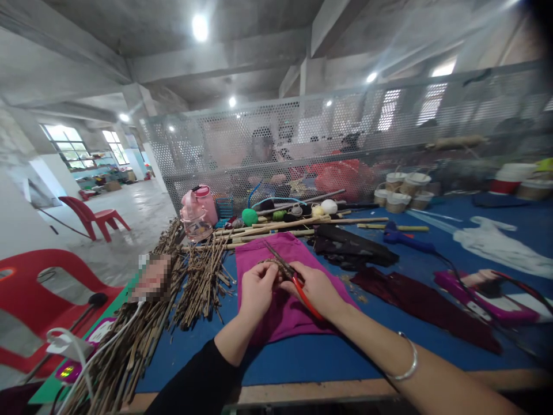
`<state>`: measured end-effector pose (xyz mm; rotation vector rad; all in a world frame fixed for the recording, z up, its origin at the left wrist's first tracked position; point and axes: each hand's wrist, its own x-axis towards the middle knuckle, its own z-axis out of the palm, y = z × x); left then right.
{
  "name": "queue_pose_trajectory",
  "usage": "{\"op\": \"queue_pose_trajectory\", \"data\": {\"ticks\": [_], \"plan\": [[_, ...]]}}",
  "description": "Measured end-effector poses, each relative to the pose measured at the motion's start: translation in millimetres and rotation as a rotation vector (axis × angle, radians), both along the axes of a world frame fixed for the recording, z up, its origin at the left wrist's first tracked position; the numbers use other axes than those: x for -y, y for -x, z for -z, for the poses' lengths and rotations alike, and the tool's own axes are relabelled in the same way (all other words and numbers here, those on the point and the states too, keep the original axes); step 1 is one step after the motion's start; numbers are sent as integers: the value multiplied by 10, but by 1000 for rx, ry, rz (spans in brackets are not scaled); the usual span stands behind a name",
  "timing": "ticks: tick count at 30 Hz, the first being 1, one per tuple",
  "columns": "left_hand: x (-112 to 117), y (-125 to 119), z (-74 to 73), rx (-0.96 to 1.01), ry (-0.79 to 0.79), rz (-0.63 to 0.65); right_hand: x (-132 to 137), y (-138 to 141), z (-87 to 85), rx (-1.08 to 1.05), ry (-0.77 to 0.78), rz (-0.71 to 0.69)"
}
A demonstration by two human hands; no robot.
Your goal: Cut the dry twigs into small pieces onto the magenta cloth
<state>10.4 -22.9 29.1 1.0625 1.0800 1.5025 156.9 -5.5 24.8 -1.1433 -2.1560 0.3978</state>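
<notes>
My right hand (313, 285) is closed around a pair of red-handled scissors (306, 297), whose dark blades point up and to the left. Close beside it, my left hand (258, 288) pinches a small brown twig piece (268, 262), mostly hidden by the fingers. Both hands are over a magenta cloth (280, 328) spread on the blue tabletop (207, 360). A bundle of thin brown twigs (201, 288) lies left of the cloth. Longer brown stems (140, 346) are heaped along the table's left side.
Dark cloth (352, 248) and maroon cloth (425, 302) lie to the right, near a blue glue gun (406, 237) and a purple power strip (488, 300). Sticks (276, 229), yarn balls (249, 217) and a pink bottle (196, 222) stand before a perforated metal screen (199, 144); a person sits behind it.
</notes>
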Motion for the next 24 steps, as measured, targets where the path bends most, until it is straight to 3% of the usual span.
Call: {"op": "queue_pose_trajectory", "data": {"ticks": [4, 14, 24], "plan": [[8, -5, 1, 35, -4, 24, 8, -4, -12, 2, -42, -30], [29, -11, -8, -105, -42, 10, -3, -3, 18, 15, -87, -59], [5, 9, 15, -96, -35, 9, -15, -10, 40, -93, -12, -129]]}}
